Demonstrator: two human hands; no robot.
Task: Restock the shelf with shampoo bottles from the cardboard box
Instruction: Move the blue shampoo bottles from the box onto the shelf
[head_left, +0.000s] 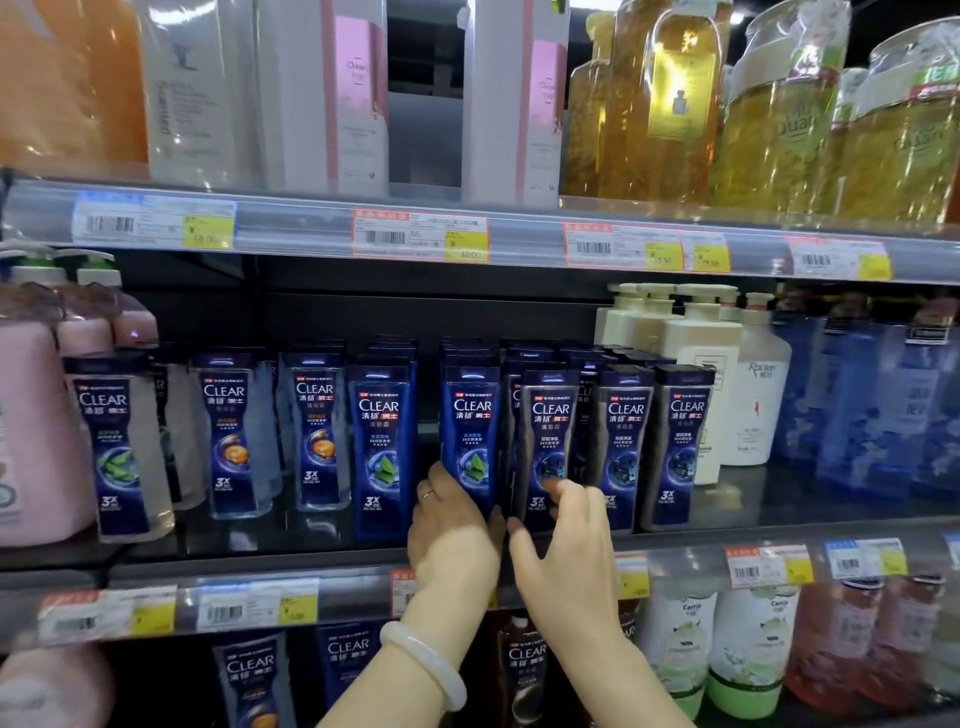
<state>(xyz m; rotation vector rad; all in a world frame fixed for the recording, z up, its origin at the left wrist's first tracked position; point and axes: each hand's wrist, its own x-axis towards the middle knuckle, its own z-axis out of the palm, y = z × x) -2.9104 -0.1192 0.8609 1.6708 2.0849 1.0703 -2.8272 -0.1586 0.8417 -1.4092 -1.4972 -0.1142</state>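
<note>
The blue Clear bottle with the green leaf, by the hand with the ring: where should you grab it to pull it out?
Take the blue bottle by its two narrow sides, low down, coming straight from the front. It stands upright, with a gap on its left where the left hand already touches it, but a dark bottle crowds its right, so a thumb-and-fingers grip fits best.
</note>
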